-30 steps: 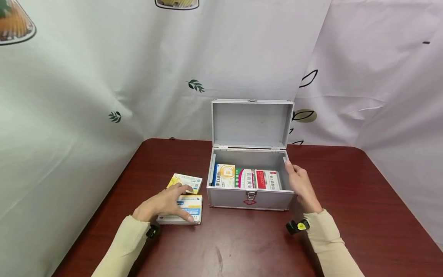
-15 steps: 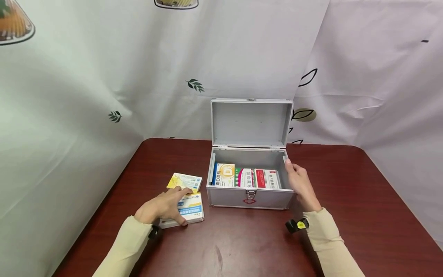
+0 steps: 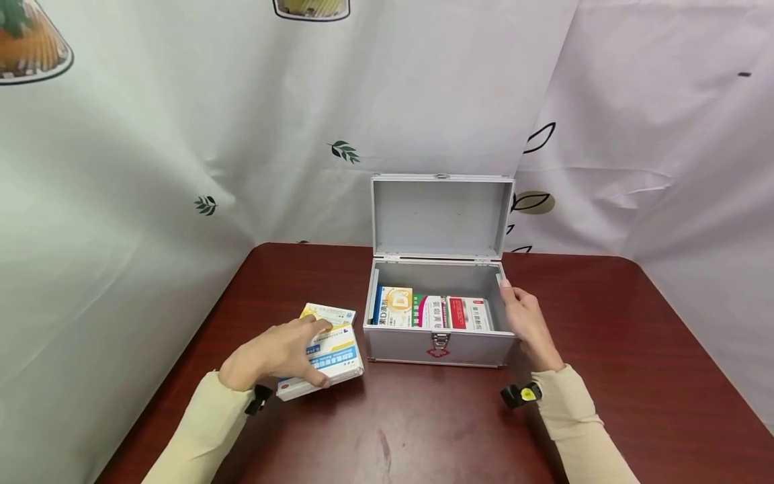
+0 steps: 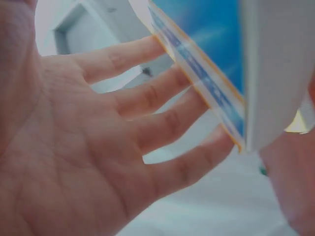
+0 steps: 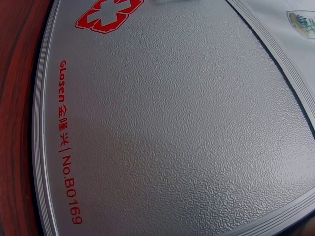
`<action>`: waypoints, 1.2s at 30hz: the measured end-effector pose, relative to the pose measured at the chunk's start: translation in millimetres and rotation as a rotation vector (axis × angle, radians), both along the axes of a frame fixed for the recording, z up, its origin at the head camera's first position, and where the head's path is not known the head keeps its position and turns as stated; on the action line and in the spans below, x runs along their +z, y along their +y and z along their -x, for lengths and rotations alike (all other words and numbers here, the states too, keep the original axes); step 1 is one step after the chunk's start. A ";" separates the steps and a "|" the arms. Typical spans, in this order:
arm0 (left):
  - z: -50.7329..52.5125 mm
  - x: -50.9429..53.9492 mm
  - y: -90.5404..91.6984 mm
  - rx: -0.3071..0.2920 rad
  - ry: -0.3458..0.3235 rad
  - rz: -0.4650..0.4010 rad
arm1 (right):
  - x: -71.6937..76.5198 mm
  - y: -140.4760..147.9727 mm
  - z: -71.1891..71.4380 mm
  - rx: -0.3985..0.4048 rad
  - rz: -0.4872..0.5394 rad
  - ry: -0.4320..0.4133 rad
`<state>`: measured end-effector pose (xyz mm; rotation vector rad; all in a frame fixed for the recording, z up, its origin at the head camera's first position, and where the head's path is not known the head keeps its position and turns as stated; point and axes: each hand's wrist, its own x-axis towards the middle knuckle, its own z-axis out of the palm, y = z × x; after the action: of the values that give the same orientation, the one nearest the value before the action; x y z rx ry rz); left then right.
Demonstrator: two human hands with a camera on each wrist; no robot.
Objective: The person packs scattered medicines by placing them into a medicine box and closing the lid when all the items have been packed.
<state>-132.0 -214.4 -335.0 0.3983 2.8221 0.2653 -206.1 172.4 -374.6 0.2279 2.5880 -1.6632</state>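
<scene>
My left hand [image 3: 279,353] grips a white and blue medicine box [image 3: 338,355] from above, thumb on the near edge and fingers toward the far side. The box sits tilted, its near side showing. In the left wrist view, the fingers touch the edge of the box [image 4: 211,44]. Just behind lies a yellow and white medicine box [image 3: 336,314], partly covered. My right hand [image 3: 527,324] holds the right wall of a silver first-aid case [image 3: 399,345], thumb at the rim. The right wrist view shows the case's textured front [image 5: 172,123] with red lettering; the right fingers are mostly hidden.
Inside the case stand several medicine boxes, among them a D3 box [image 3: 396,306], a pink and green box [image 3: 431,310] and a red and white box [image 3: 468,313]. The raised lid [image 3: 440,218] stands at the back. All rests on a dark red table [image 3: 435,423] before a white curtain.
The white and blue box has turned and shifted slightly right under my left hand, covering more of the yellow one. My right hand stays on the case.
</scene>
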 end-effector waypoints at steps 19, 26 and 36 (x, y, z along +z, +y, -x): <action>15.7 73.1 47.1 -0.144 0.219 0.092 | 0.8 -0.7 -1.5 -0.012 -0.053 0.027; 42.5 72.2 86.1 -0.099 0.308 0.018 | 0.5 2.0 -0.4 -0.036 -0.053 0.037; 76.1 73.1 133.2 0.125 -0.040 -0.221 | -0.5 -0.6 -0.3 -0.030 -0.038 0.026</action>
<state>-208.0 -81.2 -261.9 0.2591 2.7898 0.6086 -205.8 171.8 -375.1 0.2498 2.6497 -1.6387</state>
